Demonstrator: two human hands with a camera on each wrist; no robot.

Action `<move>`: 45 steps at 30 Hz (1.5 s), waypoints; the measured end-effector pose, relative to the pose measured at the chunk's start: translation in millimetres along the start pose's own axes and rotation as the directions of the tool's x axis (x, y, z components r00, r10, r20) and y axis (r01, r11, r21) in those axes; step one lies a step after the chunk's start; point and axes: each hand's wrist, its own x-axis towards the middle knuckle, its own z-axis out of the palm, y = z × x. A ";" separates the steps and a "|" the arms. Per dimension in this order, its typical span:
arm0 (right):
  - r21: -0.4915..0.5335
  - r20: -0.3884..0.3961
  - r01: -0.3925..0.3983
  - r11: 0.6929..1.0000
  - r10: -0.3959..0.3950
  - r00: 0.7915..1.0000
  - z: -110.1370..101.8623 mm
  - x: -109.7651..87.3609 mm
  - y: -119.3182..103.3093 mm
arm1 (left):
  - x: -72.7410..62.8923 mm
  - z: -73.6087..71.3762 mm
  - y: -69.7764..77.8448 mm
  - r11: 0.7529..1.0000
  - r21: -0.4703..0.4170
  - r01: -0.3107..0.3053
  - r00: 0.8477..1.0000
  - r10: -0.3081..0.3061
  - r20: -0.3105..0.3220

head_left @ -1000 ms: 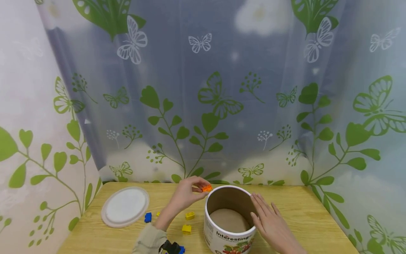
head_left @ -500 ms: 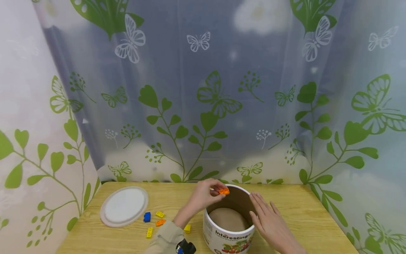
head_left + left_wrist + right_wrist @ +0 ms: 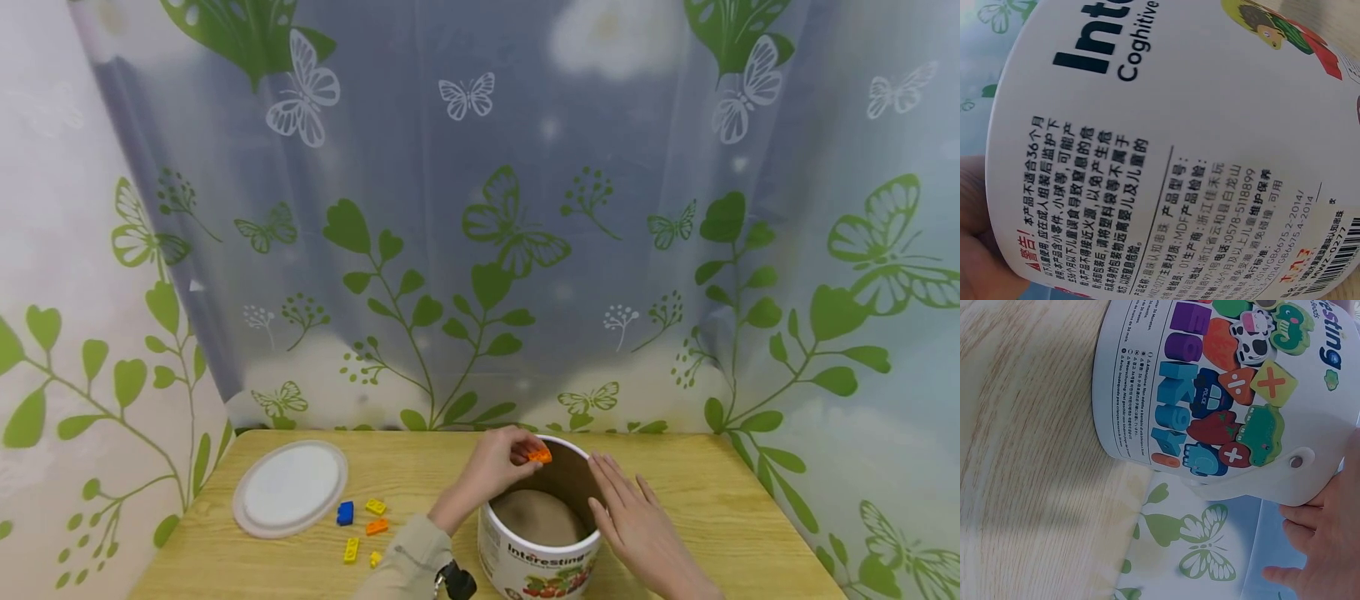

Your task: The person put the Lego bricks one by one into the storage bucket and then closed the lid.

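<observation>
An orange toy brick (image 3: 540, 456) is pinched between the thumb and fingers of my left hand (image 3: 491, 471), just over the left back part of the bucket's opening. The white round bucket (image 3: 501, 546) stands upright with its brown inside showing. My right hand (image 3: 641, 529) rests with straight fingers on the bucket's right rim. In the left wrist view the printed bucket wall (image 3: 1104, 137) fills most of the picture, and part of the left hand (image 3: 982, 250) shows at the edge; the brick is hidden there. The right wrist view has the right hand (image 3: 1329, 537) against the bucket top.
Left of the bucket lie a blue brick (image 3: 345, 512), an orange brick (image 3: 377, 527) and several yellow bricks (image 3: 351, 550), one partly covered by the left sleeve (image 3: 412, 558). A round white lid (image 3: 291, 487) lies farther left on the wooden table (image 3: 705, 483). A patterned curtain hangs behind.
My left hand has carried the orange brick rightward from beside the rim to over the bucket's opening. Bricks earlier behind the left forearm now show. The right hand stays on the rim.
</observation>
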 end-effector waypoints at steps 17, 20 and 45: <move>0.010 -0.009 0.007 1.000 -0.007 1.000 0.5 -0.1 0.4 | -1.1 4.3 -1.5 0.999 0.046 -0.011 0.999 0.013 -0.046; 0.011 -0.013 0.006 1.000 -0.006 1.000 1.5 -0.5 0.7 | -2.3 2.6 -2.3 1.000 0.025 -0.011 0.998 0.013 -0.067; 0.010 -0.028 0.020 1.000 -0.019 0.999 0.8 0.7 -0.5 | -43.2 -65.5 -22.1 0.996 -0.082 0.030 0.956 -0.053 -0.288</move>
